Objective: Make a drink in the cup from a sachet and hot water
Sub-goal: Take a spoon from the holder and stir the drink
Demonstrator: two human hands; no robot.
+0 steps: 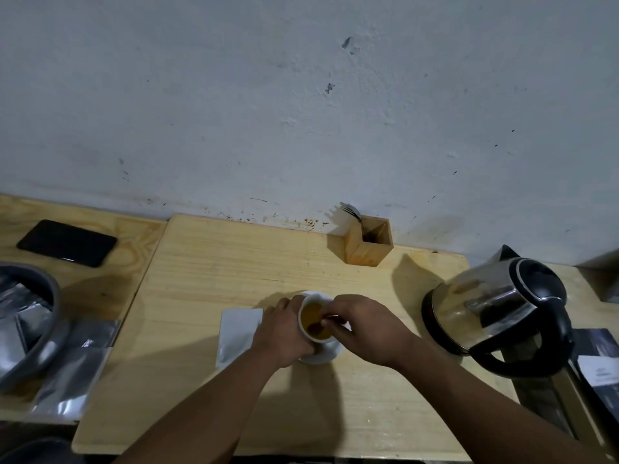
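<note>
Head view: the cup [315, 321], standing on a saucer [330, 351] at mid-surface [207, 262], is encircled by the left hand [284, 333], presumably to steady it. The right hand [363, 326] is held over the rim, its fingers [330, 321] pinched on something small dipped into amber liquid. A sachet [239, 331] lies beside; the kettle [495, 303] is parked right.

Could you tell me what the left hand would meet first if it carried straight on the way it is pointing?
The left hand already wraps the cup; pushing on up and right, it would probably meet the right hand first.
</note>
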